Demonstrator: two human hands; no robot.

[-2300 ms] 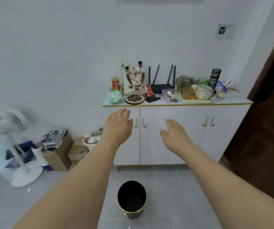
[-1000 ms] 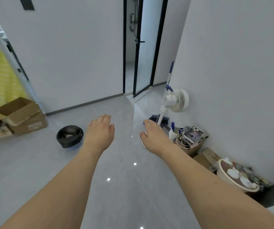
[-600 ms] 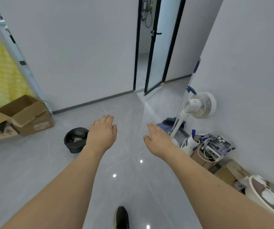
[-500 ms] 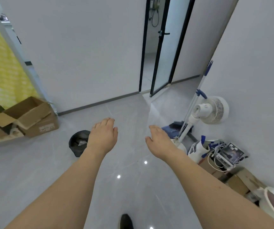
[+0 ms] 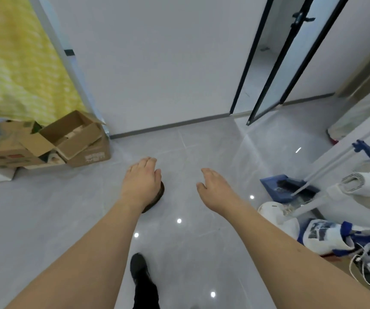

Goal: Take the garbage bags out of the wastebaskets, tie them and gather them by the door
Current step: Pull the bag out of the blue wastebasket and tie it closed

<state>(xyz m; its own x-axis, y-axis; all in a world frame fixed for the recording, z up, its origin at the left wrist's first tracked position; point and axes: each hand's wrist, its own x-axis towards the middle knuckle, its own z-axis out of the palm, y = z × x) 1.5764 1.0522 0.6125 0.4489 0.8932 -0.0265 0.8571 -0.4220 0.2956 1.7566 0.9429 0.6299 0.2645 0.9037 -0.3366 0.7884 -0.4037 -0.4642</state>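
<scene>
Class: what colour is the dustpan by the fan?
Blue dustpan, shown in the head view.

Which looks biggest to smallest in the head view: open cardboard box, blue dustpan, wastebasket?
1. open cardboard box
2. blue dustpan
3. wastebasket, though the left hand hides most of it, so its rank is unsure.

arms: bare, sleeveless in view | shoe (image 5: 139, 267): black | trouser leg (image 5: 146, 295): black
</scene>
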